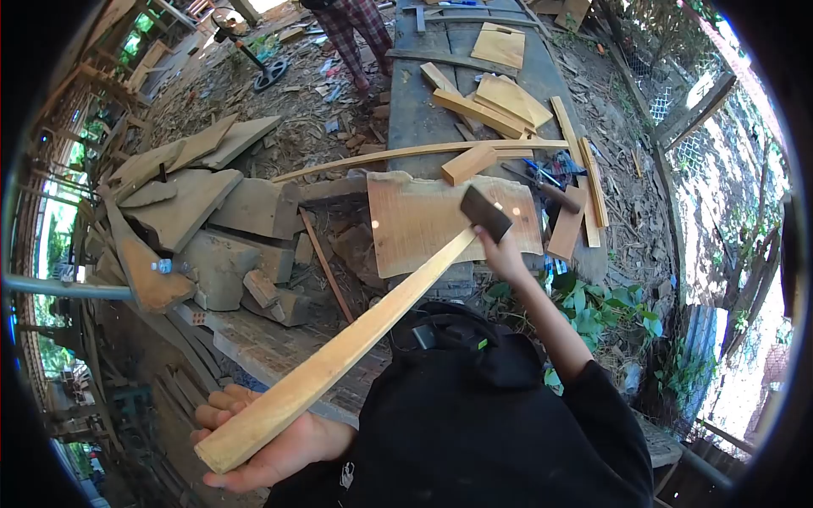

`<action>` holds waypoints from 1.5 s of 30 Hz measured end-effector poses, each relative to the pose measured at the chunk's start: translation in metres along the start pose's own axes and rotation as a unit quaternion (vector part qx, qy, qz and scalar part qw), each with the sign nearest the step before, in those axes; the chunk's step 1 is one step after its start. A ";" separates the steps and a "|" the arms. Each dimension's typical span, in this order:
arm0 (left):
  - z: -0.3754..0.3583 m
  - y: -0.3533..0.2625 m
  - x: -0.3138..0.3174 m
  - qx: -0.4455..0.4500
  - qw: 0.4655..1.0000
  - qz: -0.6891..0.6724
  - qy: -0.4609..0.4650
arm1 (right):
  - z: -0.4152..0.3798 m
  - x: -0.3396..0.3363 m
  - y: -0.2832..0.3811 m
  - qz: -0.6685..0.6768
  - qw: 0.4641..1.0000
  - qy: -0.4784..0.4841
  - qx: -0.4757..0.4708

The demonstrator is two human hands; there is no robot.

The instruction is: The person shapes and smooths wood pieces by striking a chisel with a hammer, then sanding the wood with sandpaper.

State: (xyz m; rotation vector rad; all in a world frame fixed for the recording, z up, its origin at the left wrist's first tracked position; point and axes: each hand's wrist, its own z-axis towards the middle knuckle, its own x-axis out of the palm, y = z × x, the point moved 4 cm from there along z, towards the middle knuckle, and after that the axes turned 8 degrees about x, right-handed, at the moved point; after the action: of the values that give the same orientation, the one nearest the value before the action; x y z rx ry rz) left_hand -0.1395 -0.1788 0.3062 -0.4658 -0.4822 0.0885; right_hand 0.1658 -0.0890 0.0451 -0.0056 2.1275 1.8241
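A long, pale wooden strip (339, 347) runs slantwise from the lower left up to the middle of the view. Its near end lies across the palm of my left hand (284, 449), the fingers curling under and around it. By the strip's far end, my right hand (503, 256) grips a dark brown rectangular piece (486, 214), flat-faced, of a material I cannot make out. Part of the right fingers is hidden behind that piece. Beneath lies a wide wooden board (423, 220) with a rough far edge.
A long dark workbench (423, 93) stretches away, bearing a small wooden block (468, 164), a hammer (555, 195) and several boards. Rough slabs (186, 207) are piled at left. A person (351, 30) stands beyond. Leafy plants (593, 313) grow at right.
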 end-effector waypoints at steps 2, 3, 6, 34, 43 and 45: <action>-0.001 -0.001 0.007 0.009 0.999 -0.041 0.031 | 0.025 -0.020 -0.053 0.014 0.995 -0.083 0.045; -0.001 -0.001 0.015 0.017 0.999 -0.039 0.019 | 0.026 -0.019 -0.054 -0.005 0.996 -0.076 0.054; 0.005 0.001 0.019 0.013 0.998 0.036 -0.049 | 0.002 0.004 0.007 -0.037 0.990 0.006 0.135; 0.010 0.010 0.019 0.022 0.958 0.207 -0.198 | 0.014 0.005 -0.028 -0.118 0.986 -0.054 0.106; 0.001 0.007 0.029 0.019 0.951 0.197 -0.239 | -0.109 0.046 0.226 0.164 0.932 0.004 -0.324; -0.002 0.004 0.034 0.009 0.951 0.186 -0.246 | -0.134 0.052 0.269 0.207 0.908 0.075 -0.356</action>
State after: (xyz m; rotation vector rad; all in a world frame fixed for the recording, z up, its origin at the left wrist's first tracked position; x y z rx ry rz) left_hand -0.1081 -0.1696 0.3175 -0.5125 -0.8770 0.5833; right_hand 0.0244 -0.1589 0.3063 0.1460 1.4933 2.8422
